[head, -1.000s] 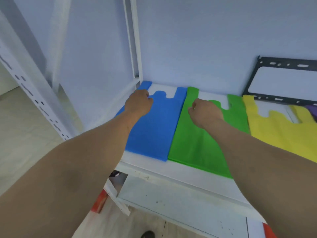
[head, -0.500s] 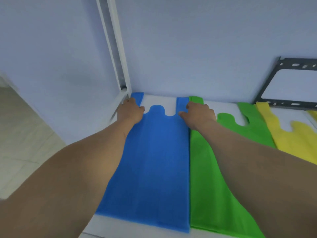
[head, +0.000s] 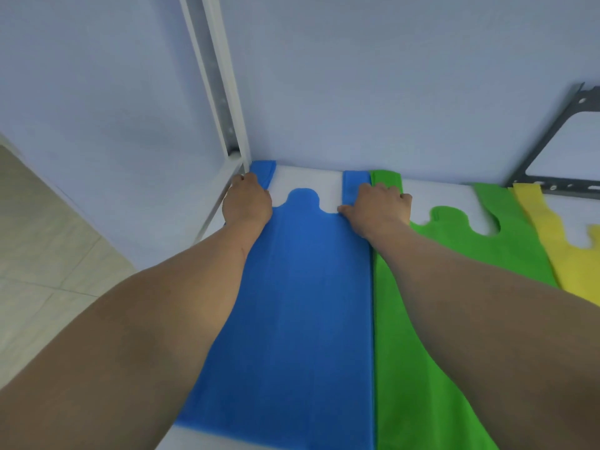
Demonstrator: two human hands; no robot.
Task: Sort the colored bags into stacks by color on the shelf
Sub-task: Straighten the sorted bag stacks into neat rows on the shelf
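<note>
The blue bag (head: 302, 306) lies flat beside the white shelf post (head: 224, 92), long axis toward the wall — left hand (head: 247, 204) and right hand (head: 378, 206) press its two handle loops, fingers curled down onto the fabric.

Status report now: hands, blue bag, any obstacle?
Left hand and right hand rest on blue bag handles. Bag flat on shelf, beside green bag. Nothing in the way.

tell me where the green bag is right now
In the head view the green bag lies flat on the shelf, right of centre, edge to edge with the blue bag on its left and the yellow bag on its right.
</note>
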